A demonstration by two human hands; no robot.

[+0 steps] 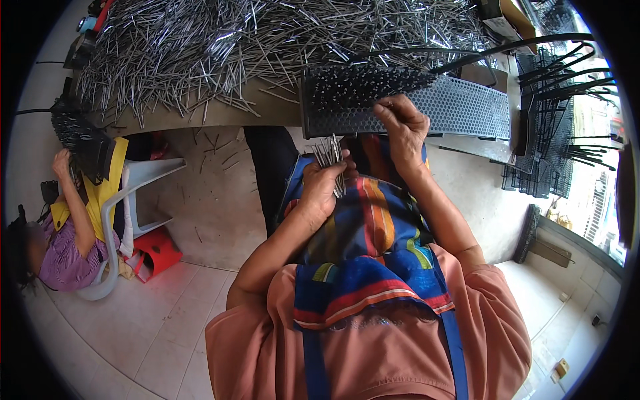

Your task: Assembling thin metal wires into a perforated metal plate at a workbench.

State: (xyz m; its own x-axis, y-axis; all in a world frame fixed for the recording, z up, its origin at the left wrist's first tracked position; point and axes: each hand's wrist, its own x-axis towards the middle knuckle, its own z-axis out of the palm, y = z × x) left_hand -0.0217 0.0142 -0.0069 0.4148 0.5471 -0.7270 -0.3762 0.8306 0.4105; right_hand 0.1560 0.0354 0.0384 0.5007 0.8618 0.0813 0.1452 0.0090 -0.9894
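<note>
Metal pins (329,155), thin straight grey ones, sit bunched in the left hand (325,189) just above the middle of the frame, fist clenched around the lower ends so the tops fan out a bit. Right hand (402,127) is up beside it, fingertips pinched together against the perforated tray (460,107), looks like it's grasping a single pin but it's too small to say for sure. That tray is a dark grey rectangular block full of tiny round holes in a tight grid; its left part bristles with pins already standing upright in it, and the right part shows bare holes. It rests tilted on the edge of the bench (220,113), upper centre.

Behind it across the top of the frame is a huge loose heap of pins (253,40), shiny and crisscrossed like straw, spilling toward the bench edge. A few strays lie on the concrete floor (213,200) below.

A striped apron (373,247) in blue, orange, red and yellow covers the lap, over an orange-pink shirt. Far right there are black wire racks (553,127) with long curved prongs. At left another person (67,247) in a purple striped top sits on a pale plastic chair (133,193), holding another dark pin-filled tray (83,140), with a red stool (157,252) just beside the chair.
</note>
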